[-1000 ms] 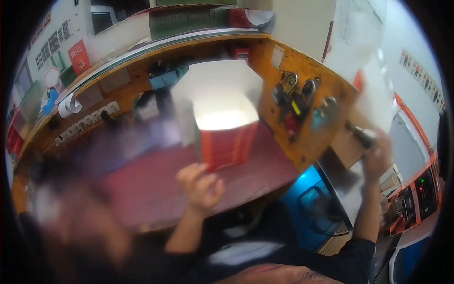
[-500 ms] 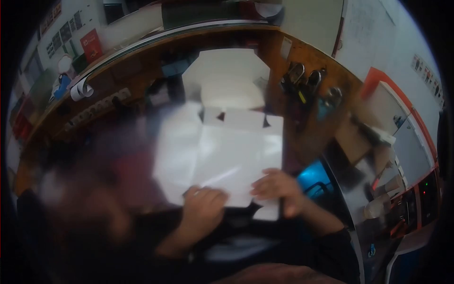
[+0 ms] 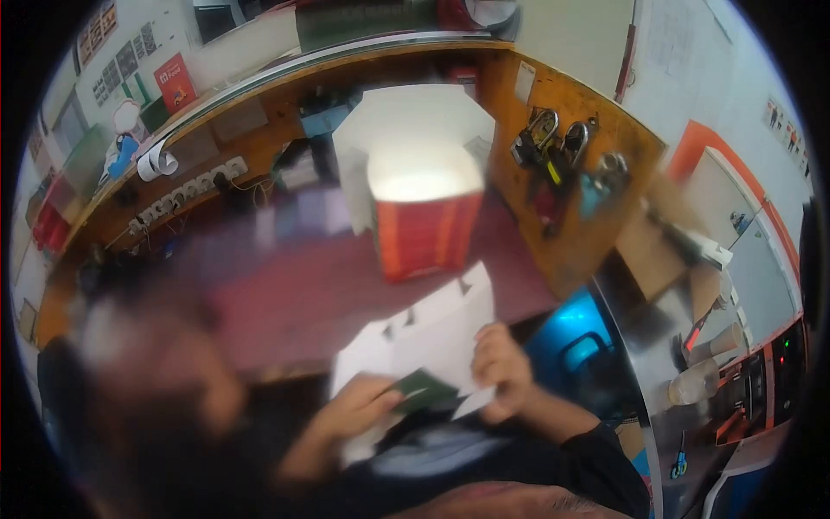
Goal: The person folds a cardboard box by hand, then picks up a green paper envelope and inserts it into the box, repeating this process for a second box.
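Note:
A cut white cardboard sheet [image 3: 432, 333] with small notches is tilted up close to my body, partly folded, with a green printed part [image 3: 424, 391] showing at its lower edge. My left hand [image 3: 363, 405] grips it at the lower left by the green part. On its right edge, my right hand [image 3: 503, 368] has its fingers closed round the card. Beyond the sheet, a red box [image 3: 425, 235] with orange stripes stands upright on the dark red tabletop [image 3: 285, 298], its white flaps spread open at the top.
Padlocks [image 3: 545, 143] hang on the wooden side panel at the right. Sockets [image 3: 190, 192] line the back left. A blurred person [image 3: 164, 372] is close on my left. Blue-handled scissors [image 3: 680, 461] and a clear cup [image 3: 692, 385] are at the far right.
The white sheet has been lifted and tilted toward my body, uncovering the red box front and the tabletop. Its green part now shows. Both hands have shifted slightly downward with it.

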Demonstrator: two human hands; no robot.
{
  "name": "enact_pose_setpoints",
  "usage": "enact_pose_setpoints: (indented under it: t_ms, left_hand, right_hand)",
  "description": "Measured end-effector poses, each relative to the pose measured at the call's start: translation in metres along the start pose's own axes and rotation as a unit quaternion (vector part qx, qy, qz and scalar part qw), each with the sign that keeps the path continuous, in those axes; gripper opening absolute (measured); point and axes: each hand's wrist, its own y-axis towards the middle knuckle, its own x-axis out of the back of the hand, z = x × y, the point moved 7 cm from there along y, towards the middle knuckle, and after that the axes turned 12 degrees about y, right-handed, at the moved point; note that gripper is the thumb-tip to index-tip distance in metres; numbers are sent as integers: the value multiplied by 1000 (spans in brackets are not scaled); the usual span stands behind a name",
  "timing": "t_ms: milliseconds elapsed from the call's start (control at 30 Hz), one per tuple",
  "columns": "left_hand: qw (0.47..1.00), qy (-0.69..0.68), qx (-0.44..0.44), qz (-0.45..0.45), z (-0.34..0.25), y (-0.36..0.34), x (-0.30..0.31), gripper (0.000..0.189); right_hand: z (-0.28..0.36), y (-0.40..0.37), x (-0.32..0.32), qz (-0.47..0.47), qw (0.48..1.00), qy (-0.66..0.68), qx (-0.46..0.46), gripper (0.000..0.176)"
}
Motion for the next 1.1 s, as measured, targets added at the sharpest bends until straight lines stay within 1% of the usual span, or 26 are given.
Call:
enact_pose_setpoints:
  t_ms: [67,100,167,200,233,300,333,400,433,500,533,600,633,733,767,867,967,1000,1067,1100]
  left_hand:
    - [1000,5,-5,2,-4,8,-1,31]
    - [999,26,-28,3,-9,12,-1,30]
    - [995,67,-74,5,-20,20,0,29]
    - [992,99,-83,-1,-21,22,2,28]
    - [987,131,-92,-8,-20,24,4,27]
    - [976,184,-113,-18,-25,28,7,24]
    - [977,180,-114,-13,-32,29,9,23]
    - [978,172,-117,-1,-45,31,10,23]
    - [975,180,-127,-16,-46,31,11,23]
    - [969,195,-148,-45,-44,28,17,23]
    - [974,167,-134,-72,-45,25,25,25]
    - [981,108,-105,-125,-53,14,44,28]
    - [984,56,-77,-150,-59,10,51,28]
    - [963,-50,-70,-255,-70,0,58,29]
    - [948,-127,-89,-277,-81,1,58,36]
    - [928,-166,-107,-314,-87,0,64,60]
    - [900,-314,-47,-300,-81,2,70,64]
    - [898,-304,-47,-315,-81,1,72,63]
    - [894,-284,-49,-342,-79,1,74,63]
    - [899,-272,-73,-334,-79,1,73,59]
  right_hand:
    - [-3,5,0,-28,999,-1,-20,33]
    - [-2,7,-3,-22,998,-35,-43,29]
    - [-6,15,-10,9,988,-116,-102,26]
    - [-8,19,-12,25,979,-155,-131,26]
    - [-11,21,-14,44,974,-138,-172,26]
    - [-18,19,-20,113,971,-104,-185,26]
    - [-21,17,-23,148,967,-88,-190,25]
    - [-20,15,-26,171,965,-71,-185,25]
    - [-20,14,-28,183,964,-62,-182,25]
    - [-3,25,-18,66,981,-160,-83,27]
    - [7,26,-14,6,978,-207,-33,28]
    - [21,13,-22,-8,965,-249,81,30]
    - [27,8,-26,-15,953,-268,138,31]
    - [17,15,-47,86,981,-152,86,34]
    - [16,14,-53,77,980,-155,101,33]
    - [19,22,-60,81,986,-95,106,32]
    - [18,25,-66,108,984,-65,122,33]
    - [18,26,-66,118,983,-60,128,34]
    - [20,30,-64,96,987,-39,127,39]
    - [20,32,-62,84,988,-28,126,41]
